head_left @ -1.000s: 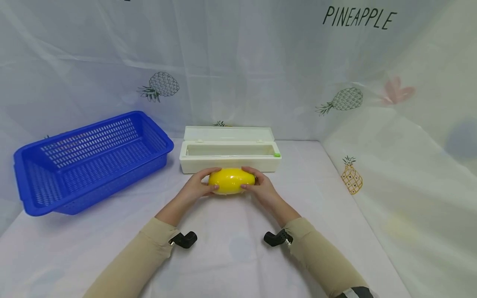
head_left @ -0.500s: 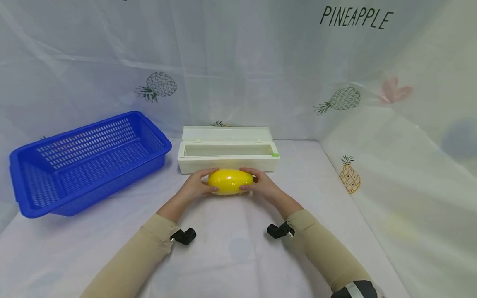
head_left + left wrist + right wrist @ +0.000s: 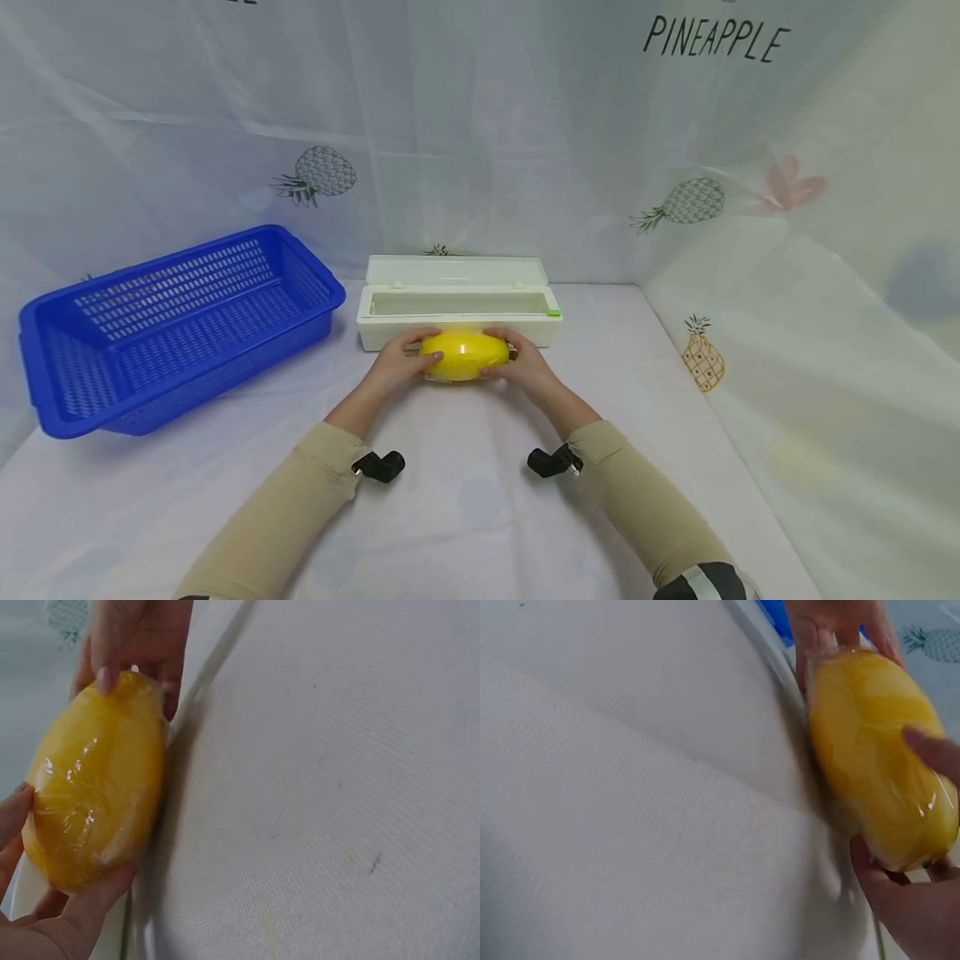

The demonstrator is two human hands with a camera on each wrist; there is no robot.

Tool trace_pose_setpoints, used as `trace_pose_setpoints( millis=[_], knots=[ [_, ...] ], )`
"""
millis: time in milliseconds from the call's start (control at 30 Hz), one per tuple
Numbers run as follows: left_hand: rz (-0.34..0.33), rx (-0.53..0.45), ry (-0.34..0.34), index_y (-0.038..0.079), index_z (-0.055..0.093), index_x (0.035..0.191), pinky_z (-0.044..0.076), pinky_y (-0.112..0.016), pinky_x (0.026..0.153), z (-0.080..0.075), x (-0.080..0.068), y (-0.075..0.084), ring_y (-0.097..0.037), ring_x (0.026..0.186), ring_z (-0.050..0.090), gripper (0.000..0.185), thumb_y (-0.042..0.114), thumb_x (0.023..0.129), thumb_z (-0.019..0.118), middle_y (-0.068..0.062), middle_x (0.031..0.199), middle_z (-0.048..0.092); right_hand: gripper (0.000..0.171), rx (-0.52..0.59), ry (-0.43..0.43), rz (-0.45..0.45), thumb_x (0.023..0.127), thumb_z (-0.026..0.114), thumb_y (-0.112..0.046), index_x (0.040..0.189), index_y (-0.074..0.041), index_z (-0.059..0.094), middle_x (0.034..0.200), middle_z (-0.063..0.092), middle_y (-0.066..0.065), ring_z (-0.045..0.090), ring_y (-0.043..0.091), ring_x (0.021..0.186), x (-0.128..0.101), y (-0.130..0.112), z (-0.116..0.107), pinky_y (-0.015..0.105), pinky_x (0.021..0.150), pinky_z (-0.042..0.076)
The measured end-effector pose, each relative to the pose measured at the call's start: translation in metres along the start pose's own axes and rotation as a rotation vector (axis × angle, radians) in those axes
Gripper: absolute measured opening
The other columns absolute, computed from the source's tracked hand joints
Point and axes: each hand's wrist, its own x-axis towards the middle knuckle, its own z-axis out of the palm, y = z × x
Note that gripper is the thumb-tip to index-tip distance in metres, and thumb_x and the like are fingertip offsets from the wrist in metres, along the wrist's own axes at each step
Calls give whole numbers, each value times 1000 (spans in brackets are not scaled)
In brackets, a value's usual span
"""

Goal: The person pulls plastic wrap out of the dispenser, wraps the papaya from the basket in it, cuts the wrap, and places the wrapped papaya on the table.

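A glossy yellow oval fruit [image 3: 463,356] is wrapped in clear plastic film and lies crosswise between both hands. My left hand [image 3: 396,364] grips its left end, thumb on the near side and fingers around the back. At the other end my right hand [image 3: 527,367] holds it the same way. Wrinkled film shines on the fruit [image 3: 94,784] in the left wrist view. From the right wrist, a loose edge of film shows along the side of the fruit [image 3: 877,750]. Just behind the fruit stands a long white cling film box [image 3: 381,335], its lid raised.
A blue perforated basket [image 3: 187,360] stands at the left on the white cloth-covered table [image 3: 450,533]. A green slider [image 3: 553,313] sits at the right end of the box. Behind everything hangs a pineapple-print curtain [image 3: 480,150].
Both hands have shifted slightly forward with the fruit, bringing it closer to the front of the white box. The box and basket stay put.
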Motion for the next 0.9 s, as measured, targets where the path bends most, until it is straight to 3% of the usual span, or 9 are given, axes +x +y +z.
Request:
trace_pose_setpoints(
  millis=[233, 367, 533, 733, 900],
  knots=[
    [-42, -39, 8, 11, 57, 136, 56, -30, 76, -2, 4, -4, -28, 103, 58, 50, 8, 88, 73, -13, 142, 47, 59, 89, -40, 13, 84, 78, -14, 137, -23, 56, 149, 38, 3, 46, 30, 124, 1, 5, 0, 39, 97, 46],
    [-72, -96, 1, 11, 56, 138, 56, -29, 78, -2, 7, -4, -28, 105, 57, 53, 6, 88, 72, -13, 143, 46, 60, 87, -39, 14, 84, 78, -14, 139, -24, 55, 149, 40, 2, 48, 28, 122, 3, 7, -1, 36, 94, 48],
    [-69, -123, 7, 8, 53, 140, 55, -29, 79, -1, 7, -4, -28, 109, 55, 55, 3, 88, 71, -13, 144, 45, 61, 70, -38, -2, 84, 78, -12, 139, -22, 54, 149, 40, 3, 47, 29, 125, 5, 6, -1, 41, 98, 46],
    [-36, -48, 18, 10, 51, 141, 50, -36, 92, -3, 6, -2, -31, 121, 49, 59, 7, 87, 74, -15, 145, 43, 64, -13, -30, -37, 82, 80, -16, 140, -22, 53, 148, 42, 1, 42, 31, 131, 5, 3, -5, 49, 108, 35],
    [-43, -9, 8, 15, 46, 144, 45, -44, 100, -9, 2, 1, -37, 125, 48, 64, 10, 87, 74, -18, 148, 38, 65, -60, -39, -60, 83, 79, -16, 141, -20, 51, 146, 45, 2, 42, 30, 132, 0, -3, -12, 49, 107, 36]
  ],
)
